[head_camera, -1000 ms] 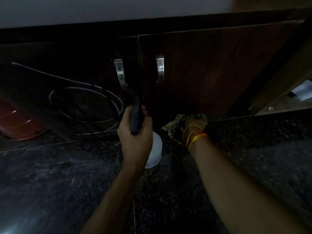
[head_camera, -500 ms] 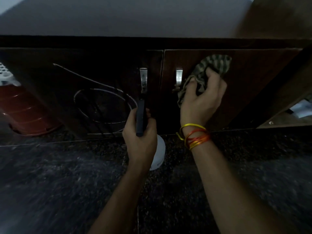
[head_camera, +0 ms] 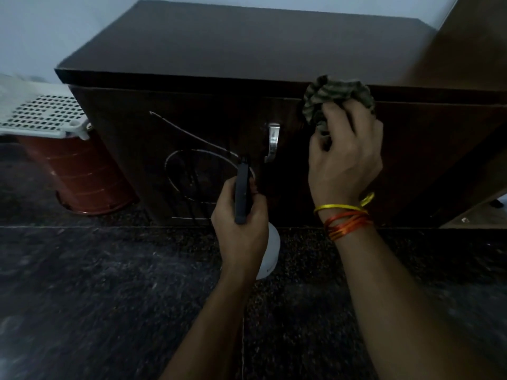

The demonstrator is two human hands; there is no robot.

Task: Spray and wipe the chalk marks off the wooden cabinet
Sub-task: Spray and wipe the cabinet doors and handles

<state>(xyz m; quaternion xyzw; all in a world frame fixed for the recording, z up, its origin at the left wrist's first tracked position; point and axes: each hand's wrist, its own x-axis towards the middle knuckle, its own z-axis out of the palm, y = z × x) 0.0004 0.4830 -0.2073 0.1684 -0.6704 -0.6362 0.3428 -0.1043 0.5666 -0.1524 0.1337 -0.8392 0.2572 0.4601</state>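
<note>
A dark wooden cabinet (head_camera: 225,56) stands against the wall. White chalk marks (head_camera: 192,154), a slanting line and an oval, cover its left door. My left hand (head_camera: 241,226) grips a spray bottle (head_camera: 270,250) with a white body and a black head, held low in front of the doors. My right hand (head_camera: 343,157) clutches a bunched striped cloth (head_camera: 334,97) and presses it against the top of the right door, right of the metal handle (head_camera: 273,141). The other handle is hidden behind my right hand.
A reddish-brown bin (head_camera: 82,171) with a white perforated lid (head_camera: 41,116) stands on the floor left of the cabinet. The floor (head_camera: 96,297) is dark speckled stone. A lighter wooden panel (head_camera: 472,42) rises at the right.
My right hand lifted the cloth from floor level to the top of the right door. The view tilted up and now shows the cabinet top. The left hand kept holding the spray bottle.
</note>
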